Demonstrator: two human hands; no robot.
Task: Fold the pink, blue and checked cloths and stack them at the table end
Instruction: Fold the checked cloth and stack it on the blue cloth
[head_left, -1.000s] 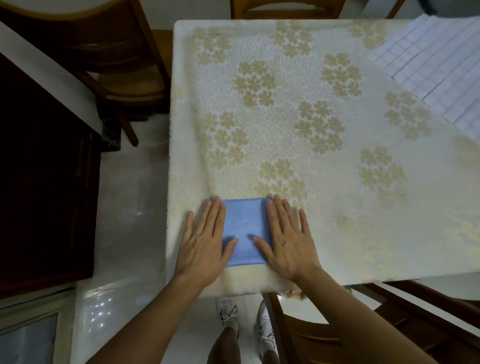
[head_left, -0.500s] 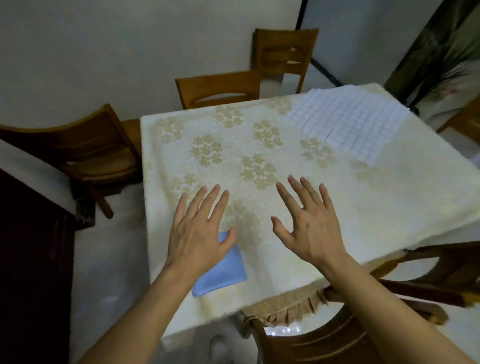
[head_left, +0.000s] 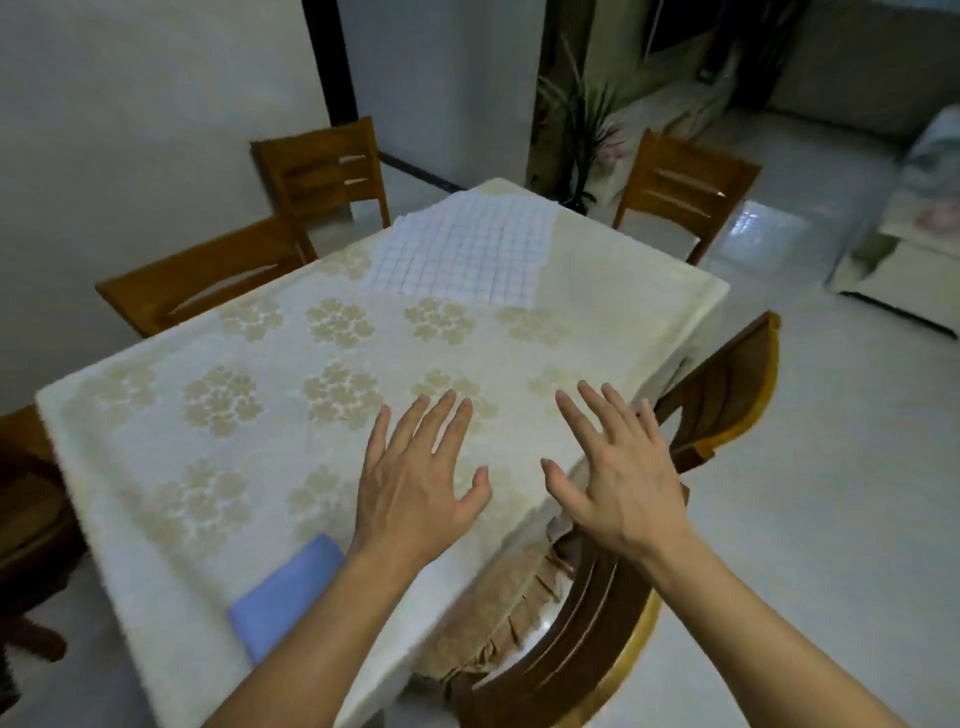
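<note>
**Blue done, checked cloth next**

The small folded blue cloth lies at the near table edge beside the left forearm. Left hand and right hand hover spread, holding nothing. The white checked cloth lies flat at the far end; best to lean in, pinch both near corners and fold evenly.

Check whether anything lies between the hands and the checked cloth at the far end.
Nothing visible: only bare tablecloth lies between the left hand, right hand and the checked cloth.

A cream floral table bears blue cloth and checked cloth.
</note>
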